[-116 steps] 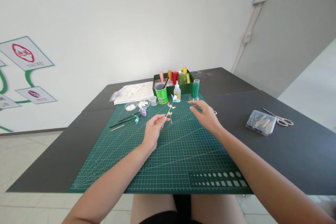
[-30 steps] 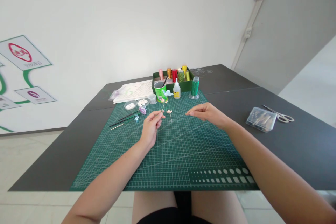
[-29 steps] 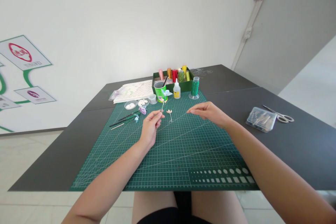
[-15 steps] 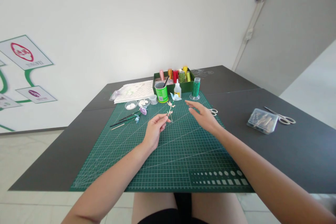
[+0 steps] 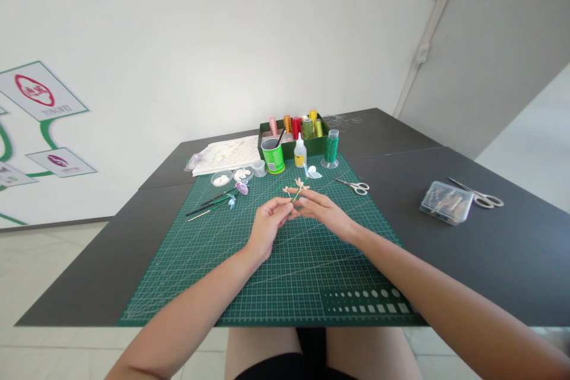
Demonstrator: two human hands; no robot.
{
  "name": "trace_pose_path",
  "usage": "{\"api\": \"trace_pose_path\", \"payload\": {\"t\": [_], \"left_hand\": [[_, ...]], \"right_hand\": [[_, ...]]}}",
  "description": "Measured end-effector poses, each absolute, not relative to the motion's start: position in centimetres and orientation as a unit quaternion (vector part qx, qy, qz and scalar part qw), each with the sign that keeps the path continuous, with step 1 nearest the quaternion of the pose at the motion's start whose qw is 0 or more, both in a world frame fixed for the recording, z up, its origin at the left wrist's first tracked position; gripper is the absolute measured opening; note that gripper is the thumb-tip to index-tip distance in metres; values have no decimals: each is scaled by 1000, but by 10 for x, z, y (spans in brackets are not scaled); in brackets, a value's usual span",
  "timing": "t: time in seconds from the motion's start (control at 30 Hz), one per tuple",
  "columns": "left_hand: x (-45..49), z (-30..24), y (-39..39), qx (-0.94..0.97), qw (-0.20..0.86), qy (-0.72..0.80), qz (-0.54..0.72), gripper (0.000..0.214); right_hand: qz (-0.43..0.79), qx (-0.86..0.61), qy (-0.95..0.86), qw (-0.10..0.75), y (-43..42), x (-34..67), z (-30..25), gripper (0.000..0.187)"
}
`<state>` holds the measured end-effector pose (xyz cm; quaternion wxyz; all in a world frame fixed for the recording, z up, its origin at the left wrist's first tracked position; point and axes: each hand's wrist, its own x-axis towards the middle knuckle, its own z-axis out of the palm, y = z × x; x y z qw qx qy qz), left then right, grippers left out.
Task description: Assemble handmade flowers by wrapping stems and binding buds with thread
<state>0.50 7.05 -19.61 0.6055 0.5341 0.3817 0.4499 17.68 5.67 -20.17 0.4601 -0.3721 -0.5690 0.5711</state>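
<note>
The table (image 5: 89,249) and the mat (image 5: 249,285) lie under the fingers as they did half a second ago; the change is in the hands. The right hand (image 5: 327,214), then held apart off to the right, has come in to the fingertips of the left hand (image 5: 267,222), so the work appears to pass from one hand to two.

The left fingers grasp the green stem of the sprig (image 5: 296,194) in a pinch. The right fingers reach out long and loose against that stem; whether they grip it, or hold a thread too fine to see, I cannot tell.

Beyond the fingers the box (image 5: 317,145), can (image 5: 274,157), spool (image 5: 332,147) and bottle (image 5: 300,151) keep their places. To the right of the right fingertips, the scissors (image 5: 353,184) now show whole, since the hand no longer covers the blades.

The sprig, held between the two sets of fingertips, leans farther right than before. Its blue flower (image 5: 313,173), at the far end, is clear of the bottle's front, and its pale petals (image 5: 301,184) sit just past the right fingertips. The loose flower (image 5: 285,190) lies just beyond the left fingers.
</note>
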Motion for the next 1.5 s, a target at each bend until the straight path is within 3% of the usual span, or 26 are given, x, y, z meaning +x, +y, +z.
{"api": "trace_pose_path", "payload": {"t": [0.27, 0.43, 0.67, 0.93, 1.13, 1.5], "left_hand": [[5, -197, 71, 548, 572, 397, 463, 25], [5, -200, 74, 564, 556, 416, 448, 22], [-1, -204, 81, 664, 465, 449, 376, 8], [0, -200, 67, 820, 284, 430, 250, 12], [5, -199, 51, 882, 225, 349, 221, 13], [5, -193, 41, 890, 201, 300, 277, 15]], "right_hand": [[345, -508, -665, 425, 50, 175, -201, 20], [266, -507, -725, 383, 48, 178, -199, 17], [390, -479, -676, 402, 41, 186, -182, 34], [469, -438, -588, 493, 38, 207, -163, 39], [437, -476, -542, 537, 47, 220, -165, 40], [347, -526, -609, 481, 71, 238, -185, 30]]}}
